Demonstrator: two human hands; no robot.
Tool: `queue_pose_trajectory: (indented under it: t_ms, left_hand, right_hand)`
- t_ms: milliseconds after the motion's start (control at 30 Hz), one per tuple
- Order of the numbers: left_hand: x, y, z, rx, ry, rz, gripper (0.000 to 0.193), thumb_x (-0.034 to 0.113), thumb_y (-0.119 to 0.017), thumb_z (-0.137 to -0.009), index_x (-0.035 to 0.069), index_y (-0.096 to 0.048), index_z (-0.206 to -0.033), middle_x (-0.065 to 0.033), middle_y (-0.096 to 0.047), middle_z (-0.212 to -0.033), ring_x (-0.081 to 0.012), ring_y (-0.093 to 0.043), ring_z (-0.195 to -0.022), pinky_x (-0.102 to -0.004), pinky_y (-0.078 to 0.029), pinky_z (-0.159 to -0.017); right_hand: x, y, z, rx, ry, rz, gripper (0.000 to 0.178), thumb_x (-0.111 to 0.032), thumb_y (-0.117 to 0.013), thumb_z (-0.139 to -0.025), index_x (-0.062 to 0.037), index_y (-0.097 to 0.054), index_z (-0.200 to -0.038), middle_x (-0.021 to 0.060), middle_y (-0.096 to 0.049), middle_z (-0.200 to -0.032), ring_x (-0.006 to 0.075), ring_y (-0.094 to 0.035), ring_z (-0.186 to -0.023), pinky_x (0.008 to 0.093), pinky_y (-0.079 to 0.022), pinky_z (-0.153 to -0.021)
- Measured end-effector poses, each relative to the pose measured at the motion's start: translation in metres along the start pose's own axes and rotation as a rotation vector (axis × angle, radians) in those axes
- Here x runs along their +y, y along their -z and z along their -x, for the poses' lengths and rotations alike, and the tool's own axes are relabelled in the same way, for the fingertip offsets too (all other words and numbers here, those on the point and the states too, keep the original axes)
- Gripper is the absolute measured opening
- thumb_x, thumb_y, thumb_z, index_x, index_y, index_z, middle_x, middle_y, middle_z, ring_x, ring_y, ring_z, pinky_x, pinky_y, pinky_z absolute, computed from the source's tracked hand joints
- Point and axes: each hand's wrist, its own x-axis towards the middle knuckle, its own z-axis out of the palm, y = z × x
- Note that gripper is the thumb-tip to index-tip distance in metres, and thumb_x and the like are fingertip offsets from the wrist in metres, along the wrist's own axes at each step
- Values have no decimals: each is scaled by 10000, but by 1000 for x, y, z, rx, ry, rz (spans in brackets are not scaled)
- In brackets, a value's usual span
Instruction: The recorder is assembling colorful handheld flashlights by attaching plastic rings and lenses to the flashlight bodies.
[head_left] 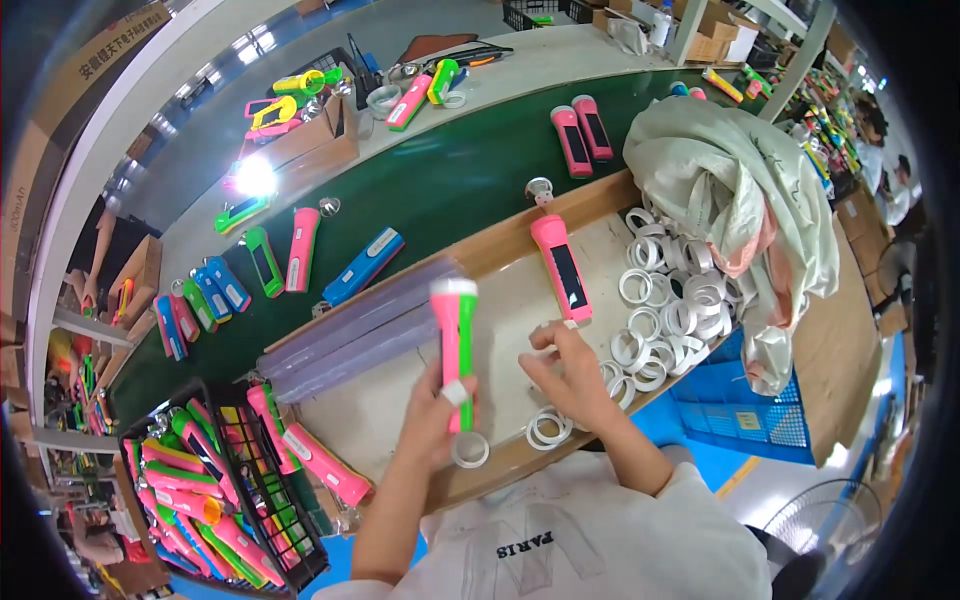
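My left hand point(435, 415) is closed around a pink and green flashlight point(458, 340), held upright with its white-ringed head at the top. A white ring point(470, 450) lies just below that hand. To the right, my right hand point(570, 375) hovers over the tray with thumb and forefinger apart and nothing visible between them. White bands wrap a digit on each hand. Just beyond the right hand lies a pink flashlight point(562, 270) with a dark panel, a loose silver reflector point(540, 190) at its far end. Loose white rings point(680, 300) are heaped right of my right hand.
A cardboard-edged tray point(400, 400) spans the front, with clear plastic sleeves point(360, 325) at its left. Several flashlights lie on the green belt point(450, 180) behind. A black crate point(210, 490) full of flashlights stands left; a pale sack point(730, 180) covers the right corner.
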Motion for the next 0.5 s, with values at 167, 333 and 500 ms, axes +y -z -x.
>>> queue_pose_trajectory:
  t_ms: [167,333,500]
  left_hand:
    - [65,18,-77,213,-662,-412,600,143,-667,-860,60,-388,-1385,-135,-539,-1166,-208,-556,-1050,-318,-469,-849]
    - [35,13,-78,79,-1049,-1640,367,132,-718,-731,75,-657,-1088,-162,-502,-1245,-346,-469,-1139,-468,-396,-961]
    - [34,12,-90,79,-1059,-1804,269,115,-700,-741,85,-691,-1008,-150,-540,-1190,-318,-476,-1139,-453,-400,-934]
  right_hand:
    - [12,2,46,-306,331,689,461,-424,-745,-707,-7,-641,-875,167,-604,-889,355,-536,-943,468,-432,-825]
    - [19,-8,55,-525,287,826,395,-375,-740,-701,-12,-664,-838,179,-598,-960,337,-535,-952,397,-426,-820]
    - [14,6,33,-355,341,520,357,-313,-735,-741,-3,-625,-882,217,-584,-1087,366,-561,-972,415,-465,-828]
